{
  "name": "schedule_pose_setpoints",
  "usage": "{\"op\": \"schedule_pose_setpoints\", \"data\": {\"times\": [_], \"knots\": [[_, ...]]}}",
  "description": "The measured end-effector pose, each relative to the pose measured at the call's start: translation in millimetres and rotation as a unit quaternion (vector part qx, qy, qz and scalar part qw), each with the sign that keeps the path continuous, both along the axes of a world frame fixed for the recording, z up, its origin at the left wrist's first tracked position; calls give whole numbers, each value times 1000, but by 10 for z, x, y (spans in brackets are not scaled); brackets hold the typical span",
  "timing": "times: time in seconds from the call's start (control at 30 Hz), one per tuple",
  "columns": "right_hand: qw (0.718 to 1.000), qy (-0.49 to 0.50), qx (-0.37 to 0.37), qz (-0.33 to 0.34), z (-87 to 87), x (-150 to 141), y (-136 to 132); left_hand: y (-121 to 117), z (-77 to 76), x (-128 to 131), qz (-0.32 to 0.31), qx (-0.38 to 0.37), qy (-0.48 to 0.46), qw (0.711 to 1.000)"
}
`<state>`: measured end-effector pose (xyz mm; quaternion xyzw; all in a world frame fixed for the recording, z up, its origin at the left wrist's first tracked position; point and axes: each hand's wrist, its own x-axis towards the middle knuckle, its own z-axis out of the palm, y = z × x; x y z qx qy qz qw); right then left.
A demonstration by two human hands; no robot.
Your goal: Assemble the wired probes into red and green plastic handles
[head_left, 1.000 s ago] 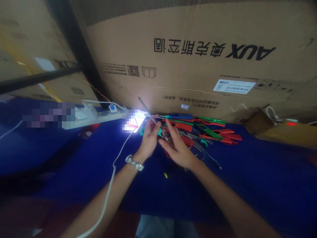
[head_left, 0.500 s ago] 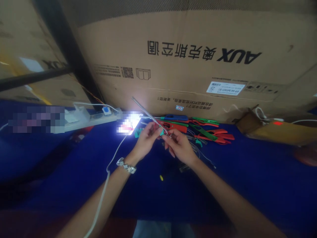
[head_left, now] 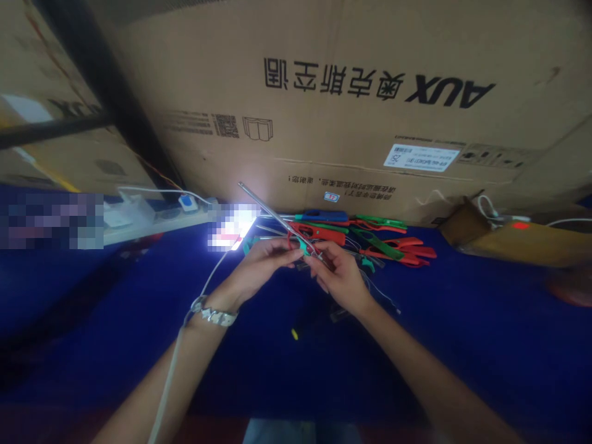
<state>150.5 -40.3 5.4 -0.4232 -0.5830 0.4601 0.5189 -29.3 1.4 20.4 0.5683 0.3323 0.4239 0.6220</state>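
A long lighter's metal tube [head_left: 263,203] slants up and to the left from between my two hands. At its lower end sits a small green trigger piece [head_left: 304,246], with a thin red wire beside it. My left hand [head_left: 259,265] pinches the green piece between thumb and fingers. From the other side, my right hand [head_left: 342,274] is closed on the lower end of the lighter's inner parts; its fingertips hide the details. Just behind my hands lie a red lighter shell [head_left: 324,234] and a blue lighter shell [head_left: 326,216].
Several red and green shells [head_left: 407,251] lie right of my hands on the blue cloth [head_left: 416,345]. A tall cardboard box [head_left: 208,157] stands behind. Left are a glowing blurred screen [head_left: 231,227] and a power strip [head_left: 173,227]. A white cable [head_left: 169,376] crosses my left forearm.
My left hand has dropped slightly and shifted left, its fingers straighter beside the green piece. My right hand has barely moved. The whole view has shifted a little.
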Motion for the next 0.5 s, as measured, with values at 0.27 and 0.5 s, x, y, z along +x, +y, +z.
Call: {"op": "schedule_pose_setpoints", "data": {"times": [0.27, 0.5], "knots": [[999, 13, 27, -13, -15, -70, -2, 8, 59, -74, -39, -6, -28, 999], [999, 21, 35, -16, 5, -48, -2, -15, -26, 73, 25, 50, -61, 997]]}}
